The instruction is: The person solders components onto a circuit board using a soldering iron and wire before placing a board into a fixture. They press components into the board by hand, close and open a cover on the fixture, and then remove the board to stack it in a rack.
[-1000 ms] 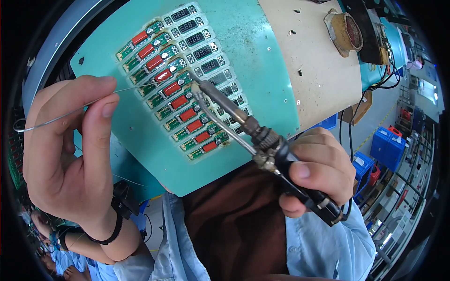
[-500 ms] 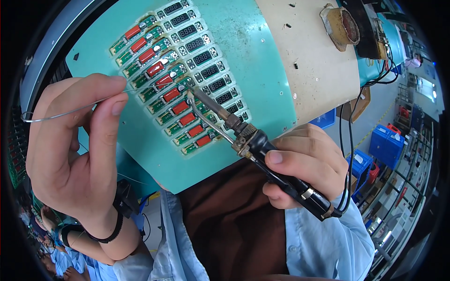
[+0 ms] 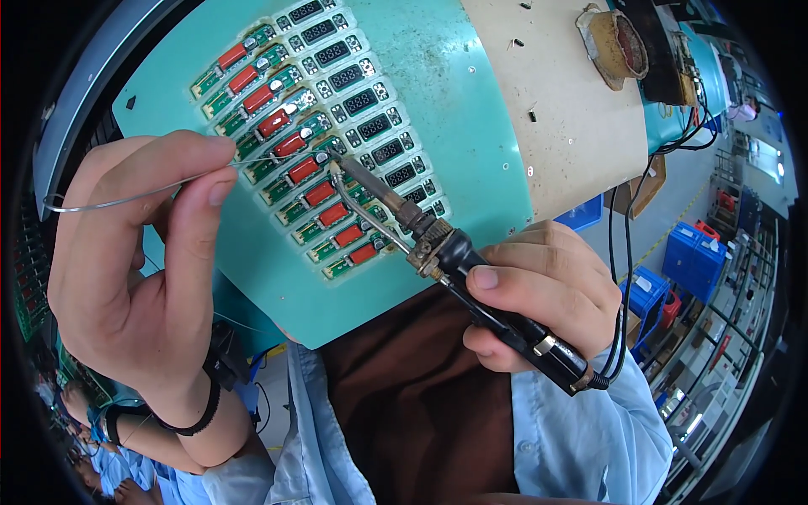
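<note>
Pinching a thin metal wire (image 3: pixel 177 183) between thumb and forefinger, the left hand (image 3: pixel 139 269) holds its grip pressed together, the wire curling into a loop at its outer end and reaching over the circuit boards (image 3: pixel 303 172) at its other. The right hand (image 3: pixel 547 299) has its grip closed around the black handle of a soldering iron (image 3: pixel 454 252), whose tip points up and left among the boards, near the wire's end; whether the two touch is too small to tell. Green with red blocks, the boards lie side by side in a slanting row on the teal surface (image 3: pixel 454 177), alongside a row of black digit displays (image 3: pixel 360 102). Farther right, a tan round container (image 3: pixel 619 50) stands on a beige panel (image 3: pixel 564 160).
</note>
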`<state>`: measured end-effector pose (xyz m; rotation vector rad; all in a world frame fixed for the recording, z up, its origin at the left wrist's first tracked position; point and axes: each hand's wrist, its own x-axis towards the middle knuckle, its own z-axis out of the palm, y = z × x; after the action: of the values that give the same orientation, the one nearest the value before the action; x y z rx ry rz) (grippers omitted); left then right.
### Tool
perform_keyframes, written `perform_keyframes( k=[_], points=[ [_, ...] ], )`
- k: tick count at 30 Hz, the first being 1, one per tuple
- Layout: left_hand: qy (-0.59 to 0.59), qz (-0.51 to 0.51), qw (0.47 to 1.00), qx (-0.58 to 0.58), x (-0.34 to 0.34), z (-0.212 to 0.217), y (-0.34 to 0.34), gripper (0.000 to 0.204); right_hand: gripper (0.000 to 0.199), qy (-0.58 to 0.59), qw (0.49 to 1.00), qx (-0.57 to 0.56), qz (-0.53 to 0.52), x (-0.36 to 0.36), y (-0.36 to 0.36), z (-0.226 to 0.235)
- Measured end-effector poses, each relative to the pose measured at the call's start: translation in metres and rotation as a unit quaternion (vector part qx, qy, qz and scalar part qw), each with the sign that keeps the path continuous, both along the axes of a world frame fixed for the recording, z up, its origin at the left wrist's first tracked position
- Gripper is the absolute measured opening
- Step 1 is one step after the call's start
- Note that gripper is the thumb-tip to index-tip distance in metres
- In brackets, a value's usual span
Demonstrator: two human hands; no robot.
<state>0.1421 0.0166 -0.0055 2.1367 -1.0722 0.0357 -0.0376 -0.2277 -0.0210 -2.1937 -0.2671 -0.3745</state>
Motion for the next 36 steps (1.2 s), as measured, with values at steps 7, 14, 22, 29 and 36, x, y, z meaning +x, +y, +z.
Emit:
perform_keyframes(
  k=[7, 14, 22, 29, 36],
  points=[
    [-0.015, -0.008, 1.000, -0.009, 0.002, -0.005, -0.001, 0.014, 0.040, -0.003, 1.000, 0.004, -0.001, 0.001, 0.000, -0.001],
    [-0.020, 0.019, 0.999, -0.025, -0.001, -0.002, 0.002, 0.013, 0.040, 0.004, 1.000, -0.002, 0.004, 0.000, 0.001, 0.002],
    [-0.028, 0.025, 0.999, -0.031, -0.006, -0.005, -0.001, 0.014, 0.040, -0.016, 1.000, 0.015, -0.020, -0.009, -0.001, 0.000],
    [-0.022, 0.005, 1.000, -0.012, -0.011, 0.000, 0.002, 0.016, 0.040, -0.011, 1.000, 0.005, -0.011, -0.015, -0.001, 0.002],
    [-0.013, -0.007, 1.000, 0.003, -0.013, 0.000, 0.005, 0.016, 0.037, -0.004, 1.000, -0.002, 0.001, -0.011, -0.001, 0.004]
  ],
)
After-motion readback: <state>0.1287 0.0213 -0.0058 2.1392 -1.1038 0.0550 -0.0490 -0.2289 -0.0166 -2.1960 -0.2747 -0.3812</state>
